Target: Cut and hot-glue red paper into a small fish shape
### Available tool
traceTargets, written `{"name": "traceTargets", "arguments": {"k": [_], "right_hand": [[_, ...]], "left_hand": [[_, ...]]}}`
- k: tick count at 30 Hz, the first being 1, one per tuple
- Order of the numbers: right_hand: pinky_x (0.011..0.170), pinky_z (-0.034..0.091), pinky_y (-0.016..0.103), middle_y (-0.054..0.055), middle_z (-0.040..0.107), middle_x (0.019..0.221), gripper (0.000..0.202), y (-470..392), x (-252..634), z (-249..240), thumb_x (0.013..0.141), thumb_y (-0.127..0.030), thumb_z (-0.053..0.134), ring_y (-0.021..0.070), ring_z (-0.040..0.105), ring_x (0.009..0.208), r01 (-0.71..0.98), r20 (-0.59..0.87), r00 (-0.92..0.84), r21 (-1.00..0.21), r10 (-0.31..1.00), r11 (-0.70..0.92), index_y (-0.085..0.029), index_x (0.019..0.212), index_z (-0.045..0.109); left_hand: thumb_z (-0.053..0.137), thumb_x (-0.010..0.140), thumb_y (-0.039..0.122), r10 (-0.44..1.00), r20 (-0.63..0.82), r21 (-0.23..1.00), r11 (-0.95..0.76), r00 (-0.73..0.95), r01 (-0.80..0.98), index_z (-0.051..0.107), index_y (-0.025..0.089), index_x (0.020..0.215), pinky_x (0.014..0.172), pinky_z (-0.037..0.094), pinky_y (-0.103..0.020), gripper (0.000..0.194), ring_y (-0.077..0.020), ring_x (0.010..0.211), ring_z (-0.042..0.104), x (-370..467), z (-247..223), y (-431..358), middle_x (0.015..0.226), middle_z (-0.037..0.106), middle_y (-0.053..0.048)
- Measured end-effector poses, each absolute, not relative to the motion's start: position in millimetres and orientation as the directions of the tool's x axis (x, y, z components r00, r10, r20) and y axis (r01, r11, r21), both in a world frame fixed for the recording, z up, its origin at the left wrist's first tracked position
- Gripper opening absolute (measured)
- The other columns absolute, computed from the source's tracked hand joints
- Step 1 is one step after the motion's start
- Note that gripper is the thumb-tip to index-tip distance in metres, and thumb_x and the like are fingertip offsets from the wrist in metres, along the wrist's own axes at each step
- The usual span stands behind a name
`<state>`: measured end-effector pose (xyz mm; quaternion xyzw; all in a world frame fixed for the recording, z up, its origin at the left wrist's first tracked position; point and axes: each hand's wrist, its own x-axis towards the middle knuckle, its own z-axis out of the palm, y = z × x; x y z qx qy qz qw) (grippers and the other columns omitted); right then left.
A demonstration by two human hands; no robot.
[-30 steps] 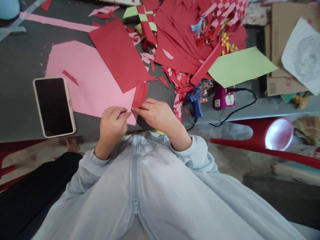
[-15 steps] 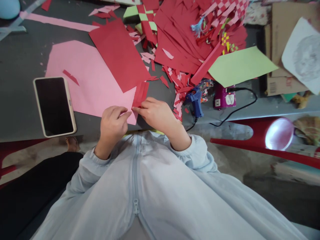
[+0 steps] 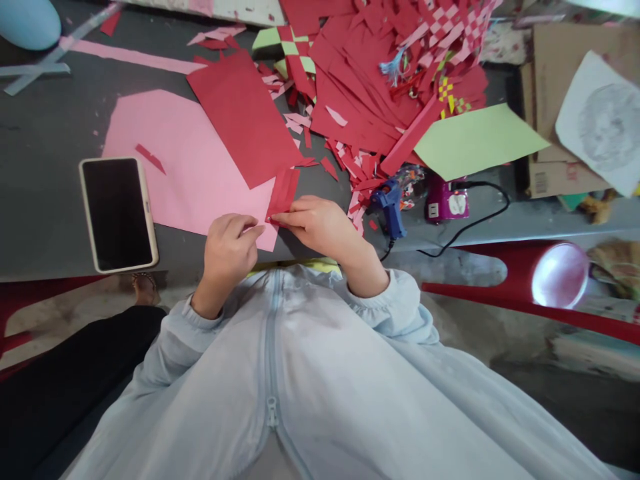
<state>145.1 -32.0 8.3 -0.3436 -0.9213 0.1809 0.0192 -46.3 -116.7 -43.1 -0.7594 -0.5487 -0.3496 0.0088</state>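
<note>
My left hand [image 3: 230, 252] is closed in a pinch above the near edge of a large pink paper sheet [image 3: 200, 160]. A thin pale edge shows between its fingers, too small to name. Beside it, my right hand [image 3: 323, 225] has its fingers together, the index fingertip on the lower end of the red paper strips [image 3: 284, 190]. Those strips lie side by side over the pink sheet's right edge. Farther up, a larger red paper sheet [image 3: 245, 120] overlaps the pink one. A short red scrap [image 3: 151, 159] rests on the pink sheet.
Left of the hands lies a phone [image 3: 119, 215]. To the right are a blue glue gun [image 3: 390, 207], a purple power socket [image 3: 447, 200] with a black cord, and green paper [image 3: 480, 141]. Red paper [image 3: 355, 87] and scraps are heaped behind. A red stool [image 3: 515, 277] stands beyond the table edge.
The whole view has shifted slightly. My right index finger now lies straighter along the end of the red strips. My left hand keeps its pinch in nearly the same place.
</note>
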Motion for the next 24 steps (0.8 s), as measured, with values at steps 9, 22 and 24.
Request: {"name": "traceTargets", "arguments": {"k": [9,22,24], "right_hand": [[0.067,0.037,0.032,0.01,0.072,0.093,0.037,-42.0,135.5,27.0,0.101,-0.017,0.043,0.0224,0.057,0.096,0.66,-0.227,-0.749,-0.171,0.623,0.731,-0.021,0.125,0.072],[0.07,0.039,0.031,0.009,0.073,0.094,0.035,-37.1,128.8,33.2,0.098,-0.014,0.045,0.0214,0.061,0.094,0.661,-0.253,-0.75,-0.272,0.611,0.699,-0.019,0.117,0.074],[0.07,0.038,0.029,0.006,0.072,0.09,0.035,-32.2,139.0,29.6,0.099,-0.018,0.046,0.0184,0.06,0.087,0.657,-0.155,-0.741,-0.371,0.653,0.657,-0.022,0.117,0.075]], "left_hand": [[0.053,0.085,0.008,0.843,0.516,0.357,-0.376,0.155,0.855,0.075,0.021,0.093,0.078,0.052,-0.038,0.027,-0.0221,0.087,0.066,-46.2,-42.6,-117.3,0.092,0.074,-0.006],[0.052,0.087,0.01,0.854,0.499,0.373,-0.366,0.148,0.853,0.075,0.022,0.094,0.079,0.052,-0.039,0.027,-0.0222,0.088,0.065,-47.1,-44.3,-116.7,0.094,0.074,-0.006],[0.052,0.087,0.01,0.862,0.487,0.385,-0.357,0.142,0.851,0.075,0.023,0.094,0.081,0.052,-0.039,0.027,-0.0219,0.09,0.065,-47.7,-45.6,-116.6,0.095,0.075,-0.005]]}}
